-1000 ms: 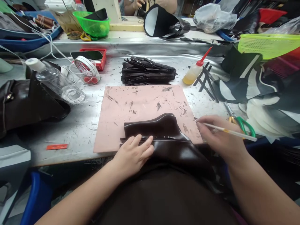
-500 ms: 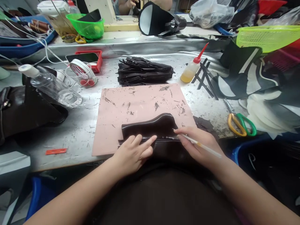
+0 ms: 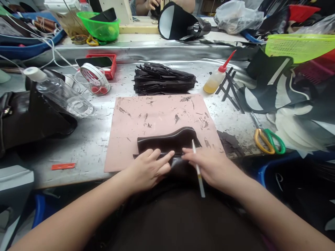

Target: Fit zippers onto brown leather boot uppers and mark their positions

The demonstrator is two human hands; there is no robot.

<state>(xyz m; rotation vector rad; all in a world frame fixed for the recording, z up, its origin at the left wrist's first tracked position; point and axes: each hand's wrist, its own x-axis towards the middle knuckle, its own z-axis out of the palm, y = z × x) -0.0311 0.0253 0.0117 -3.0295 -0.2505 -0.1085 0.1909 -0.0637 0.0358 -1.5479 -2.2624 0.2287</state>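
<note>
A dark brown glossy leather piece [image 3: 167, 140], curved along its far edge, lies at the front of a pink board [image 3: 131, 118]. A narrow seam or folded edge runs along its near side, and more of the leather hangs toward my body. My left hand [image 3: 150, 169] rests on that near edge with its index finger stretched along it. My right hand [image 3: 211, 164] holds a slim white pen-like stick [image 3: 199, 176], which tilts with its upper tip over the leather's right end. Fingertips of the same hand touch the near edge. The leather under both hands is hidden.
Behind the board lies a stack of dark strips [image 3: 164, 79]. A red-nozzled bottle [image 3: 214, 79], scissors [image 3: 268, 139] and cut pieces are at right. A clear bottle [image 3: 68, 97], tape roll [image 3: 92, 75] and orange-red strip [image 3: 63, 166] are at left. Another person's hand [image 3: 151, 4] shows at the back.
My right hand has moved left along the near edge, closer to my left hand. The white stick has swung from slanting right to nearly upright in view. My left hand stays put.
</note>
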